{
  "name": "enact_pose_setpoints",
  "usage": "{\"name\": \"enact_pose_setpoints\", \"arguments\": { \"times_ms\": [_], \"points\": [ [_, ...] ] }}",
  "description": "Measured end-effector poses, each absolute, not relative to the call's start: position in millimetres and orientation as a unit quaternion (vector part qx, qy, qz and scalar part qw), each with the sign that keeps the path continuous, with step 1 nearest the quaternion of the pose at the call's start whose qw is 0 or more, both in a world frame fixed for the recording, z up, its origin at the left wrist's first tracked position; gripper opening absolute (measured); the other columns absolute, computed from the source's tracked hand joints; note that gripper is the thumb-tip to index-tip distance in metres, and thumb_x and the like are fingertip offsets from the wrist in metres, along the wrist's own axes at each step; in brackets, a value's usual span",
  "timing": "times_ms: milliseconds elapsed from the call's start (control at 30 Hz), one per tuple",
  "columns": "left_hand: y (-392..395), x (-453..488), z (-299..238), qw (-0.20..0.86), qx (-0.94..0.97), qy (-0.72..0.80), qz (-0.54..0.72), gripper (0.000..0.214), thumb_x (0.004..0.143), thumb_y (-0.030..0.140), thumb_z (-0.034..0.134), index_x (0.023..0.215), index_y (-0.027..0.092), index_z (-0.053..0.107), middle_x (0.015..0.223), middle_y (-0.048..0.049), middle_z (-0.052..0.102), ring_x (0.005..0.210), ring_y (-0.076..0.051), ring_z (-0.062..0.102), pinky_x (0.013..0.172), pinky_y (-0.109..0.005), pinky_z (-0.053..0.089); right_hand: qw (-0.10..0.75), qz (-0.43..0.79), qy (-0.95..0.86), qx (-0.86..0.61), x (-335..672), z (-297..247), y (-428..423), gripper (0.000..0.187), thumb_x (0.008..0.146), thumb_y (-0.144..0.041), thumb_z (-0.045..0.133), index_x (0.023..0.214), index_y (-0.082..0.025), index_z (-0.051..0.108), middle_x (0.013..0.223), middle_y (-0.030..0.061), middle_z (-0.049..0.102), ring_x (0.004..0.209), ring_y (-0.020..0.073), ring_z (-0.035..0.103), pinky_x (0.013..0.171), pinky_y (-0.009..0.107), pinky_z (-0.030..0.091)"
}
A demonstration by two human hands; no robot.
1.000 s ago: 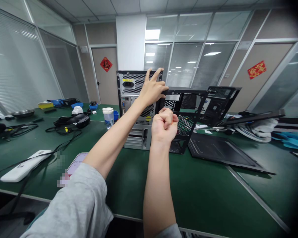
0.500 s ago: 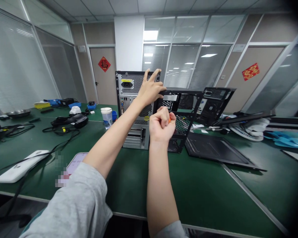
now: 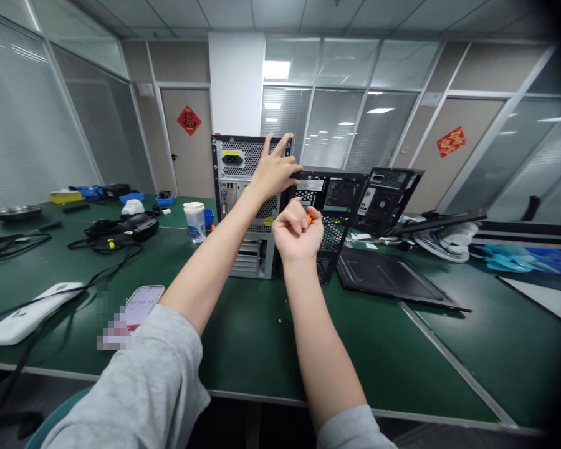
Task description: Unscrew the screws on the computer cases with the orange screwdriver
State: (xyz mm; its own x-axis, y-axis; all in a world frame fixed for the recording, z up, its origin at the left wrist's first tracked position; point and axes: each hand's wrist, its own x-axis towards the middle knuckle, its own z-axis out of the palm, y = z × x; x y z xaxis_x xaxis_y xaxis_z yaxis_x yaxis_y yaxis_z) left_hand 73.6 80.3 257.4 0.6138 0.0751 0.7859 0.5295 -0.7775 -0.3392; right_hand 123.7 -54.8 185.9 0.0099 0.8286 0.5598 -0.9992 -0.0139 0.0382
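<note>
- Plainly, our left hand (image 3: 275, 171) is spread rather than closed; its fingers reach the top right corner of the upright silver-and-black metal computer case (image 3: 236, 174), which stands mid-table with its socketed panel towards us.
- Our right hand (image 3: 297, 231) is balled into a fist around a small orange object (image 3: 309, 219); most of that is hidden, so we cannot tell its shape.
- Just right of the case stands an open black metal frame with mesh (image 3: 334, 232); we cannot tell whether the two touch.
- Further right, a flat black rectangular panel (image 3: 393, 277) lies on the dark green tabletop (image 3: 247, 340).
- We judge the step in hand to be work beside the case's right edge, with our left hand bracing.
- The next move, we think, calls for a steady case and a firm grip.
</note>
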Motion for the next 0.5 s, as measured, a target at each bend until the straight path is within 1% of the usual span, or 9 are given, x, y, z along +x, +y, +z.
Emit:
{"name": "enact_pose_setpoints", "arguments": {
  "times_ms": [133, 233, 300, 367, 433, 500],
  "points": [
    [77.6, 73.5, 254.3, 0.277, -0.855, -0.170, -0.405, 0.019, 0.082, 0.023, 0.059, 0.099, 0.022, 0.068, 0.102, -0.0085, 0.068, 0.141, -0.035, 0.022, 0.110, -0.068, 0.003, 0.684, 0.684, -0.185, 0.172, 128.4, 187.2, -58.6, 0.009, 0.075, -0.009, 0.042, 0.077, -0.018, 0.043, 0.042, -0.0142, 0.023, 0.032, 0.0051, 0.023, 0.032, 0.012, 0.024],
    [73.1, 71.1, 250.1, 0.262, -0.863, -0.175, -0.394, 0.030, 0.081, 0.020, 0.059, 0.110, 0.021, 0.064, 0.106, -0.0099, 0.067, 0.143, -0.033, 0.016, 0.110, -0.067, 0.002, 0.678, 0.691, -0.203, 0.151, 134.6, 185.4, -59.6, 0.008, 0.076, -0.010, 0.041, 0.078, -0.018, 0.044, 0.041, -0.0147, 0.022, 0.032, 0.0054, 0.021, 0.032, 0.012, 0.024],
    [70.2, 68.8, 245.5, 0.257, -0.869, -0.179, -0.384, 0.038, 0.081, 0.018, 0.058, 0.119, 0.020, 0.060, 0.113, -0.0108, 0.065, 0.144, -0.032, 0.013, 0.110, -0.067, 0.000, 0.672, 0.697, -0.208, 0.138, 138.0, 183.0, -59.7, 0.008, 0.077, -0.010, 0.042, 0.078, -0.017, 0.045, 0.041, -0.0149, 0.021, 0.032, 0.0056, 0.021, 0.032, 0.012, 0.024],
    [68.3, 66.0, 238.3, 0.257, -0.873, -0.181, -0.374, 0.046, 0.082, 0.016, 0.056, 0.127, 0.021, 0.054, 0.126, -0.0106, 0.059, 0.144, -0.032, 0.013, 0.109, -0.068, -0.001, 0.671, 0.696, -0.222, 0.131, 139.5, 180.2, -60.0, 0.007, 0.077, -0.011, 0.043, 0.078, -0.017, 0.046, 0.042, -0.0148, 0.020, 0.033, 0.0055, 0.020, 0.032, 0.012, 0.024],
    [67.4, 62.3, 227.4, 0.259, -0.875, -0.186, -0.365, 0.051, 0.083, 0.014, 0.052, 0.133, 0.022, 0.047, 0.139, -0.0098, 0.049, 0.144, -0.031, 0.014, 0.110, -0.067, 0.000, 0.670, 0.689, -0.247, 0.123, 139.0, 177.6, -61.3, 0.006, 0.077, -0.012, 0.043, 0.077, -0.017, 0.046, 0.043, -0.0142, 0.019, 0.034, 0.0055, 0.020, 0.033, 0.011, 0.023],
    [67.1, 57.2, 211.8, 0.254, -0.876, -0.198, -0.359, 0.054, 0.085, 0.010, 0.047, 0.137, 0.022, 0.042, 0.146, -0.0096, 0.041, 0.143, -0.030, 0.017, 0.111, -0.065, 0.005, 0.670, 0.686, -0.264, 0.104, 137.4, 175.5, -63.9, 0.007, 0.079, -0.014, 0.042, 0.076, -0.017, 0.047, 0.044, -0.0136, 0.019, 0.035, 0.0056, 0.019, 0.033, 0.011, 0.023]
  ]
}}
